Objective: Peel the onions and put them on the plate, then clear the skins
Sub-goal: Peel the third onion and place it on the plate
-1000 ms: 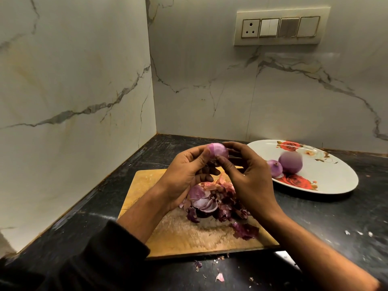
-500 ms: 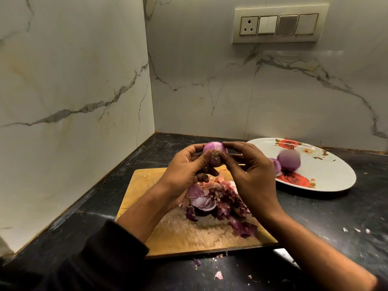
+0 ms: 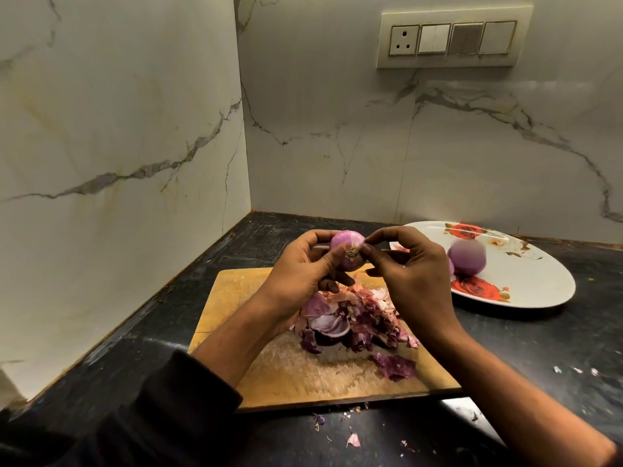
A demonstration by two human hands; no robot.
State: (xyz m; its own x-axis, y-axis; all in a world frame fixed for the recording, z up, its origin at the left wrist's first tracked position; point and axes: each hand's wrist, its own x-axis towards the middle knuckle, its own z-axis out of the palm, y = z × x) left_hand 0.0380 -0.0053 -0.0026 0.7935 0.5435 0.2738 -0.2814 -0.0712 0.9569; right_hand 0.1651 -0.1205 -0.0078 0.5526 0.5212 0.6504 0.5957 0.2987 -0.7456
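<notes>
Nearest, skin flakes (image 3: pixel 352 439) lie scattered on the dark counter (image 3: pixel 539 348) at 6 o'clock, just in front of the board (image 3: pixel 236 288). On the board, past a loose purple scrap (image 3: pixel 396 365), sits the heap of skins (image 3: pixel 350 321), between the two forearms. A dark sleeve (image 3: pixel 145 416) covers the left arm at 7 o'clock.

Above the heap, both hands hold one onion (image 3: pixel 347 249) in the air, root end toward the camera. The left hand (image 3: pixel 300 274) grips it, fingers curled round its far side and thumb on its near face. The right hand (image 3: pixel 414 274) pinches at the onion's right edge with thumb and forefinger; its other fingers are loosely curled.

Farther, at 2 o'clock, a white plate (image 3: pixel 539 284) with red roses rests on the counter, well apart from the board. A peeled onion (image 3: pixel 467 257) lies on it, blurred; a second one beside it is mostly hidden behind the right hand.

On the far wall at 1 o'clock is a switch panel (image 3: pixel 451 40).
</notes>
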